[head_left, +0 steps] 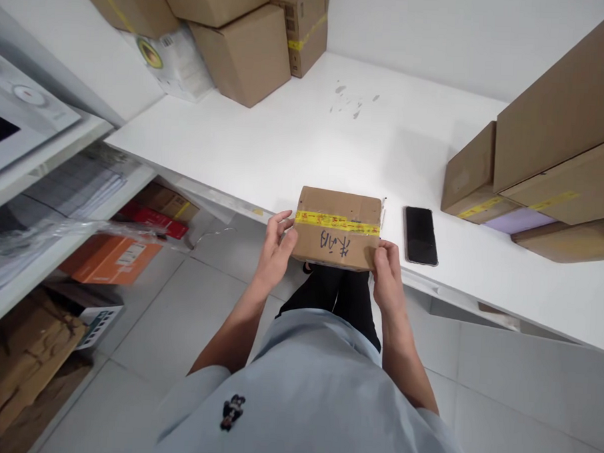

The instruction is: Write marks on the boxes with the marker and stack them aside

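Note:
A small brown cardboard box (338, 227) with a yellow tape strip and black handwriting on top rests at the front edge of the white table (336, 141). My left hand (275, 249) grips its left end, fingers curled round the corner. My right hand (387, 273) grips its near right corner, fingers closed on it.
A black phone (420, 235) lies just right of the box. Stacked cardboard boxes (550, 157) stand at the right, more boxes (244, 44) at the back left. Shelves (43, 195) with packages line the left side. Grey tiled floor lies below.

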The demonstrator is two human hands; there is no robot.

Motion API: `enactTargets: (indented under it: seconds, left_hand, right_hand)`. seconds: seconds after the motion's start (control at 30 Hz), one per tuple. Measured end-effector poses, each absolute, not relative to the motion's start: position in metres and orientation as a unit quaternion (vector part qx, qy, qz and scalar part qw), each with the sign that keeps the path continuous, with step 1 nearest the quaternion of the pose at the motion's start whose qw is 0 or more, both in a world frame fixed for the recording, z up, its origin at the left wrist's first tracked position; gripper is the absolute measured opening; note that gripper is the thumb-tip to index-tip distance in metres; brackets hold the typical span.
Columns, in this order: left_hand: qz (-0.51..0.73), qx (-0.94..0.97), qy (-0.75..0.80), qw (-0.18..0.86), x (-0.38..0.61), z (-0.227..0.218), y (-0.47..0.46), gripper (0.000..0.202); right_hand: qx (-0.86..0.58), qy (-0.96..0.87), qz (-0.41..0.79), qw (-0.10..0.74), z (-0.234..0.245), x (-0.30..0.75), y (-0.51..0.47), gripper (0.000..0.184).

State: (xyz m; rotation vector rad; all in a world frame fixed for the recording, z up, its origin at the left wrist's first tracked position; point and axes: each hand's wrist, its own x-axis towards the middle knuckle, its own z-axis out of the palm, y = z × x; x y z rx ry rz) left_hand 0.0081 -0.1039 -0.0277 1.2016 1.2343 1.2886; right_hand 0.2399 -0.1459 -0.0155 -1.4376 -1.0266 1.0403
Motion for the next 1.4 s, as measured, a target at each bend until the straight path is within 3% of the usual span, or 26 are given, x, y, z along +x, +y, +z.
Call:
enactTargets:
  seconds: [0.3, 0.57, 0.87, 1.07, 1.4]
  left_hand:
    - [0.46, 0.532, 0.593, 0.393, 0.006, -0.016, -0.102, 0.055]
    - [0.489, 0.494, 0.555, 0.456, 0.006, -0.022, -0.107, 0.055]
    - [0.492, 0.492, 0.512, 0.504, 0.013, -0.02, -0.121, 0.058]
    - [0.559, 0.555, 0.449, 0.423, 0.008, -0.019, -0.123, 0.067]
    - [0.58, 0.563, 0.44, 0.391, 0.016, -0.044, -0.116, 0.077]
  right_hand:
    - [-0.596, -0.43, 0.464, 0.494, 0.008, 0.231, -0.15, 0.053]
    - [-0.602, -0.436, 0.462, 0.484, 0.007, 0.227, -0.152, 0.043]
    - [-0.599, -0.452, 0.457, 0.477, 0.004, 0.225, -0.16, 0.056]
    - [-0.561, -0.53, 0.391, 0.501, 0.005, 0.22, -0.169, 0.063]
    - [-0.593, -0.518, 0.34, 0.514, -0.029, 0.225, -0.159, 0.07]
